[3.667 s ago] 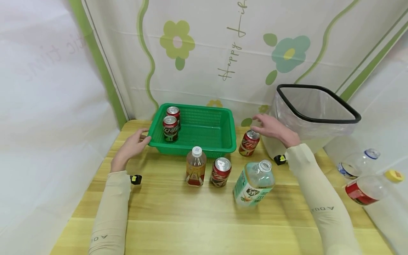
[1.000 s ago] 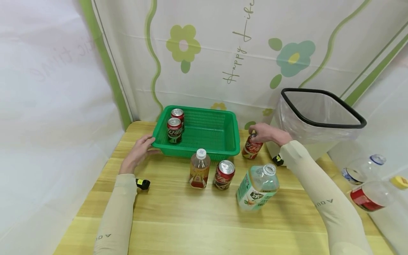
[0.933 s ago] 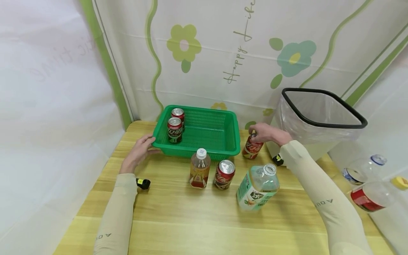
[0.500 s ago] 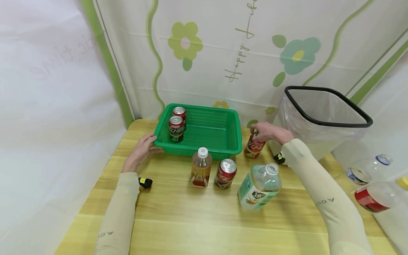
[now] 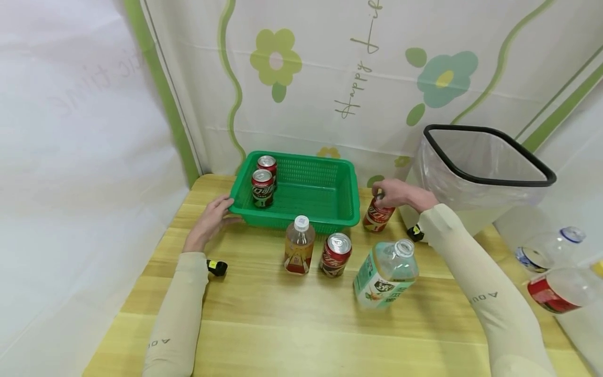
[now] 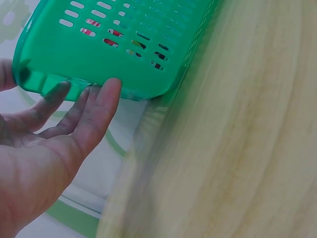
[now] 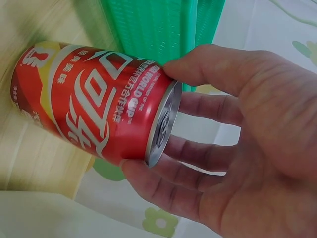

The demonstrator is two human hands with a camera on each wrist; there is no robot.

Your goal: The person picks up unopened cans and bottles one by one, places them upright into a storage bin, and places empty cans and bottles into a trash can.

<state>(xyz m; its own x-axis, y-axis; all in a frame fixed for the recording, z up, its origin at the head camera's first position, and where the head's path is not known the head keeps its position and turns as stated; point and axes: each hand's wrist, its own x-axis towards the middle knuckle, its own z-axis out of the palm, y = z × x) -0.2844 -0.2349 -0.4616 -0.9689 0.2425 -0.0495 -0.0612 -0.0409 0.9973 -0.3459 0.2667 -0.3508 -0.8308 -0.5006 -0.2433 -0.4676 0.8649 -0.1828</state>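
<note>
My left hand holds the left end of a green plastic basket. In the left wrist view, the left hand has its fingers at the rim and the thumb mostly out of frame. Two red soda cans stand upright inside the basket, at its left. To the right of the basket, my right hand grips another red soda can from above. The right wrist view shows thumb and fingertips of the right hand round the top end of this soda can, which stands on the table.
In front of the basket stand a small amber drink bottle, a soda can and a large green-labelled bottle. A lined bin with a black rim is behind my right arm. Two clear bottles lie at the right.
My right hand has come down from above the can and taken hold of its top. My left hand has closed on the basket's rim. The head view has shifted slightly; the basket and cans stay put.
</note>
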